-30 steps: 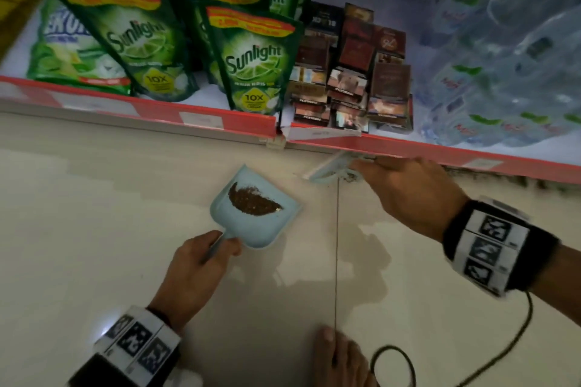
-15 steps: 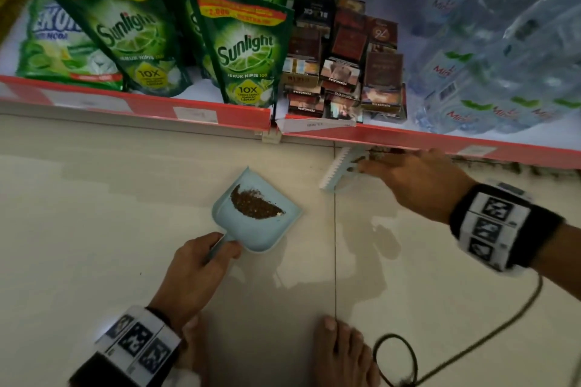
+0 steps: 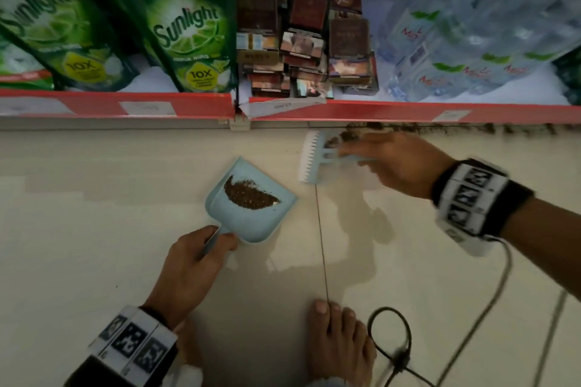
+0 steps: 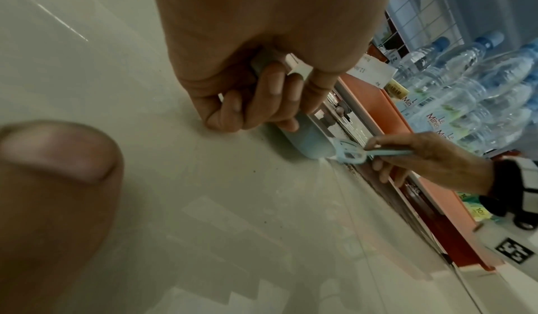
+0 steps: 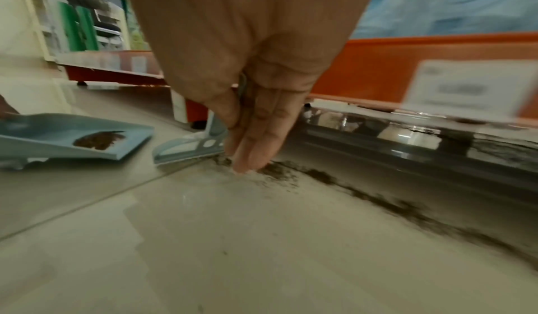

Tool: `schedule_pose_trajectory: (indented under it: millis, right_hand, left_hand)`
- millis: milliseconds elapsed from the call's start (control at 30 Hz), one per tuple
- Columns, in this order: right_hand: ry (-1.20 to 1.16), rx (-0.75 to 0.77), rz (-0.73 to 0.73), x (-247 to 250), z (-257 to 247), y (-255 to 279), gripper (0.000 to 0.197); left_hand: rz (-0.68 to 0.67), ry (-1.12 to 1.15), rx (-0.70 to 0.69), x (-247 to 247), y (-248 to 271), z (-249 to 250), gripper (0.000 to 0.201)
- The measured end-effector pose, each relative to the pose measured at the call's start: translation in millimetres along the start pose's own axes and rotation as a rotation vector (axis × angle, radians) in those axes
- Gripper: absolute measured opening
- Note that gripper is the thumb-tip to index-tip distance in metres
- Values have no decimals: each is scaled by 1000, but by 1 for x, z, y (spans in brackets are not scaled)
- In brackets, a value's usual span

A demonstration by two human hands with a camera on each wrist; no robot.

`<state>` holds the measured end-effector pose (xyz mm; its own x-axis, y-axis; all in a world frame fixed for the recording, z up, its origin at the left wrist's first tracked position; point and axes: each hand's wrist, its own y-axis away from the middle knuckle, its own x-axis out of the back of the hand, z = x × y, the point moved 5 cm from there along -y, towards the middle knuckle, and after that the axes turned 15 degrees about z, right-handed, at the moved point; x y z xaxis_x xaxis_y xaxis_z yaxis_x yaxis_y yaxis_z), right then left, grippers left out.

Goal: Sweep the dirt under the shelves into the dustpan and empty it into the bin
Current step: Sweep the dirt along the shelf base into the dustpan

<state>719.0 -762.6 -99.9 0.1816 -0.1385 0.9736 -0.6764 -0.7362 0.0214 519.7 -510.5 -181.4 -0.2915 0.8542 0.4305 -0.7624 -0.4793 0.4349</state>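
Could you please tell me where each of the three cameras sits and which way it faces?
Head: high up, looking down at the floor and shelf; both hands and a foot show.
Left wrist: low, facing along the left hand gripping the dustpan.
Right wrist: near the floor, facing along the right hand holding the brush.
All three show the dustpan and brush.

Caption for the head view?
Left hand holds dustpan of dirt; right hand sweeps with brush.
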Motion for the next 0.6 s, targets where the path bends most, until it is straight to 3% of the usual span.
schedule_pose_trajectory:
  millis: [100, 233, 367, 467, 600]
  right_hand:
    - [-37, 25, 62, 13, 16, 12, 53]
    - [140, -2, 189, 12, 5, -5, 48]
    - [380, -35, 97, -7, -13, -24, 58]
    - [430, -77, 39, -13, -5, -19, 61]
    - [514, -186, -15, -5, 23, 14, 42]
  left_hand:
    - [8, 25, 10, 1, -2, 0, 34]
    - [-21, -17, -39, -8, -3, 3, 33]
    - [-53, -31, -103, -22, -3, 14, 29]
    - [-65, -32, -137, -26, -2, 22, 30]
    - [-66, -3, -113, -24, 1, 25, 38]
